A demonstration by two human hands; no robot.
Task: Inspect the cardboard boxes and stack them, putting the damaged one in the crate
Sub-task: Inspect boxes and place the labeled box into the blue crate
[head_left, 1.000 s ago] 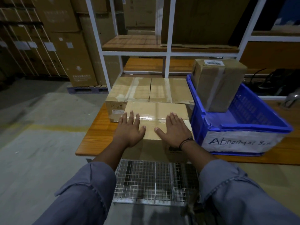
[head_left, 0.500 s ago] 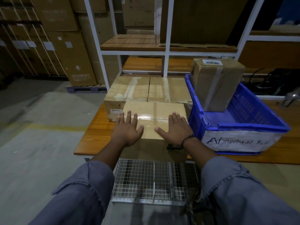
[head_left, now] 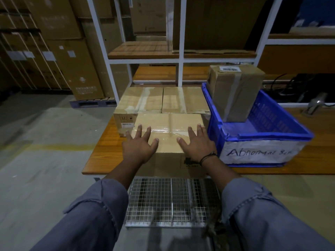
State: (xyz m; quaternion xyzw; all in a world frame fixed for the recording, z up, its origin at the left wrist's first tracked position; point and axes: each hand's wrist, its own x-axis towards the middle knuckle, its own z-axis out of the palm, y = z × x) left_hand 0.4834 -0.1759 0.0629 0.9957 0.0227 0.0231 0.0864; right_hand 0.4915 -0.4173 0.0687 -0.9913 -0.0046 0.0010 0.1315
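Pressing down flat, both hands are on the front cardboard box: the left hand and the right hand lie palm-down on its taped lid, fingers spread wide, neither grip closed on anything. That box sits at the near edge of the wooden worktop, touching the two rear boxes that stand side by side behind it. By the look of it, stiff corrugated board, probably light enough for one person, but the glossy tape down the top seam looks slick, so the side walls or bottom corners would be the safer place to take hold. Over to the right, the blue crate, hand-lettered "Abnormal" on its white front, already holds one taped brown box standing upright with a barcode label on top. Below the worktop edge sits a wire mesh basket; what lies inside I cannot make out.
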